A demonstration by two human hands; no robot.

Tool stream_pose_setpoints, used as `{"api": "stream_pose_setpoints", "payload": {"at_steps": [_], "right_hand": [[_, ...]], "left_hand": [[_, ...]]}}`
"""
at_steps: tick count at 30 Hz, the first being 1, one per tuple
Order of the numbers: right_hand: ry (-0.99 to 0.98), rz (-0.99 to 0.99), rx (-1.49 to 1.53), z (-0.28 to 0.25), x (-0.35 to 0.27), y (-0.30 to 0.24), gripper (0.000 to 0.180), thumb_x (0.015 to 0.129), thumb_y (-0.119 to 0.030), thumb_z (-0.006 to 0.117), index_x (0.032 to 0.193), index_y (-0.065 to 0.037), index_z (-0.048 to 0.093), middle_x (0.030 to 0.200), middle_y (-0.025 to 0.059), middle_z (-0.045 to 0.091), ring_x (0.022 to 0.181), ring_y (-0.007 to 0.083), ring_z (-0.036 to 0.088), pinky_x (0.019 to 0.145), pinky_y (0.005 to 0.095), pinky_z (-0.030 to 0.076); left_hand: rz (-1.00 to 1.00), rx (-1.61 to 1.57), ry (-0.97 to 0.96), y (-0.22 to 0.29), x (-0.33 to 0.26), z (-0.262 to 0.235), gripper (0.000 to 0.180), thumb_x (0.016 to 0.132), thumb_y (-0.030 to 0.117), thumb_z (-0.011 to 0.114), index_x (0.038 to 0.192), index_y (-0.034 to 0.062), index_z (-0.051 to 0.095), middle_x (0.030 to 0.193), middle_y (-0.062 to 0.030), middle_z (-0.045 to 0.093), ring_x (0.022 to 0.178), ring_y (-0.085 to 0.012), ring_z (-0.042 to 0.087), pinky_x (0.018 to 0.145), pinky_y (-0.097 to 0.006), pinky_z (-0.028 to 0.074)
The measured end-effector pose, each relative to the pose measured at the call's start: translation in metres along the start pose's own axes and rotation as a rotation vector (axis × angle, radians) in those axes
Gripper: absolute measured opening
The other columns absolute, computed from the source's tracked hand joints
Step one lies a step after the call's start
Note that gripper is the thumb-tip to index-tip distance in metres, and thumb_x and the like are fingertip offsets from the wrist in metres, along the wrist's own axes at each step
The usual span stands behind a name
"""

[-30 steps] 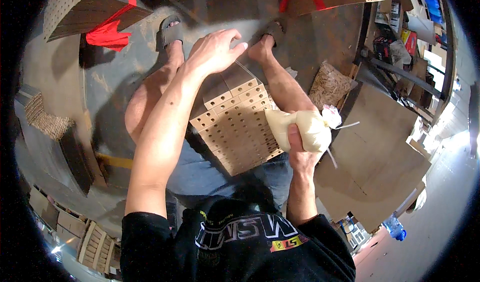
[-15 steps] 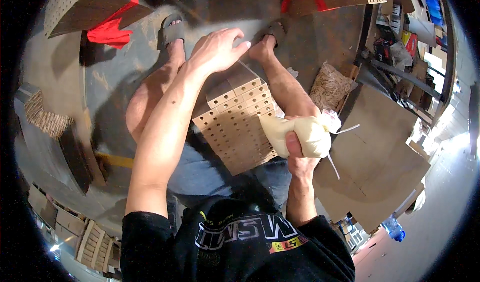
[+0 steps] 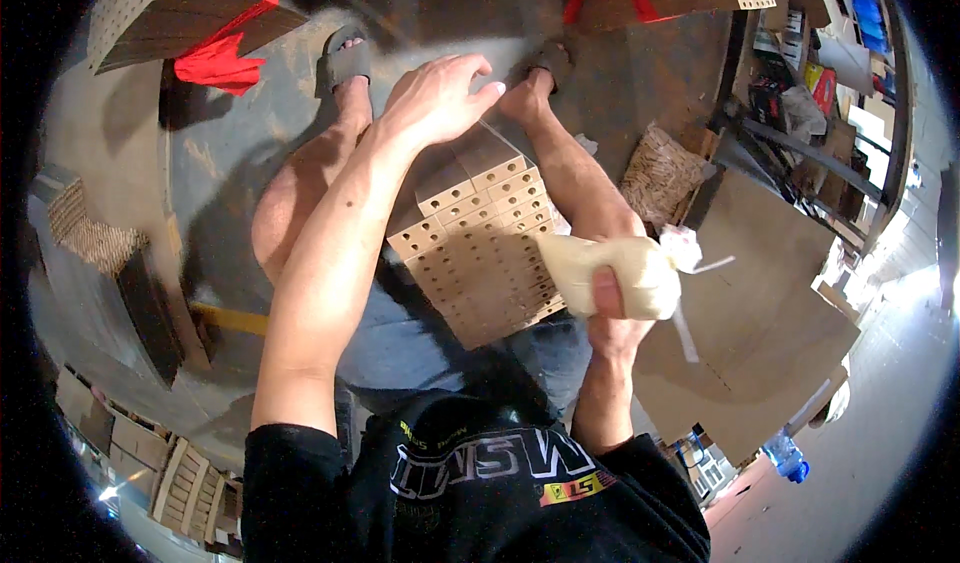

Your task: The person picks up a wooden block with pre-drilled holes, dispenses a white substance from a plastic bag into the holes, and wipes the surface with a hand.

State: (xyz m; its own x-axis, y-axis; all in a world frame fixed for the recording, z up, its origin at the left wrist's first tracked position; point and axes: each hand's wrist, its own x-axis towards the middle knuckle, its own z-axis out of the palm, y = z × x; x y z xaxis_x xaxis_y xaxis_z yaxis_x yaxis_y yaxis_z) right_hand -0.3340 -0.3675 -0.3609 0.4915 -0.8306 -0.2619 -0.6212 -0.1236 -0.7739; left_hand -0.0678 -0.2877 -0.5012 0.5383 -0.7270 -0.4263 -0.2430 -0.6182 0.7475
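Observation:
My right hand (image 3: 612, 308) is wrapped round a squeeze bag (image 3: 645, 275) of cream-coloured paste, its thumb pressed on the side. The bag tapers to a tip pointing left, near the right edge of a stack of drilled boards (image 3: 478, 273). A white tie (image 3: 712, 263) with loose ends closes its wide end. Between my legs, the stack shows rows of round holes on the end facing me; two shorter pieces lie on top. My left hand (image 3: 440, 98) is over the stack's far part, fingers bent and thumb apart, nothing visible in it. Whether it touches the boards is hidden.
A clear bag of wooden dowels (image 3: 660, 171) lies to the right, beyond a brown sheet (image 3: 745, 313). Board bundles with red straps (image 3: 222, 68) stand at far left and far right. More boards (image 3: 110, 273) lean at left; a cluttered shelf (image 3: 815, 153) stands right.
My right hand has moved the squeeze bag slightly to the right, so its tip sits farther from the drilled ends. My left hand has stayed almost in place.

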Motion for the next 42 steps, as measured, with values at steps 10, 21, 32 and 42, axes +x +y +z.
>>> {"api": "stream_pose_setpoints", "payload": {"at_steps": [10,21,32,42], "right_hand": [[-0.008,-0.063,0.028,-0.006,0.006,-0.002,0.036,0.081,-0.029,0.074,0.104,-0.002,0.067,0.097,0.0069,0.068,0.088,0.0177,0.064,0.078,0.035,0.053],[-0.001,-0.092,-0.125,-0.005,0.005,0.015,0.031,0.081,-0.026,0.074,0.1,-0.002,0.07,0.092,0.0073,0.07,0.087,0.0183,0.066,0.083,0.0345,0.052],[-0.061,-0.019,0.058,-0.005,-0.009,-0.009,0.034,0.081,-0.027,0.073,0.102,0.0,0.069,0.099,0.0095,0.07,0.09,0.0198,0.066,0.085,0.0362,0.053],[-0.135,-0.078,-0.127,-0.007,-0.008,0.013,0.032,0.082,-0.024,0.073,0.105,-0.002,0.07,0.1,0.0086,0.07,0.093,0.021,0.066,0.087,0.0365,0.051]], "left_hand": [[-0.029,0.027,-0.025,0.006,-0.001,-0.004,0.045,0.095,0.041,0.059,0.123,0.0054,0.06,0.12,-0.0193,0.066,0.112,-0.0339,0.063,0.098,-0.042,0.047],[-0.028,0.026,-0.034,0.008,-0.002,-0.005,0.046,0.095,0.042,0.058,0.124,0.0063,0.06,0.123,-0.0186,0.065,0.114,-0.0332,0.062,0.099,-0.043,0.046],[-0.004,0.037,0.024,0.005,-0.002,-0.002,0.044,0.094,0.04,0.058,0.121,0.006,0.062,0.119,-0.0159,0.066,0.11,-0.0318,0.064,0.094,-0.042,0.05],[-0.045,0.023,-0.041,0.01,-0.002,-0.007,0.044,0.095,0.038,0.06,0.124,0.0051,0.06,0.123,-0.0196,0.064,0.115,-0.0337,0.062,0.099,-0.042,0.047]]}}
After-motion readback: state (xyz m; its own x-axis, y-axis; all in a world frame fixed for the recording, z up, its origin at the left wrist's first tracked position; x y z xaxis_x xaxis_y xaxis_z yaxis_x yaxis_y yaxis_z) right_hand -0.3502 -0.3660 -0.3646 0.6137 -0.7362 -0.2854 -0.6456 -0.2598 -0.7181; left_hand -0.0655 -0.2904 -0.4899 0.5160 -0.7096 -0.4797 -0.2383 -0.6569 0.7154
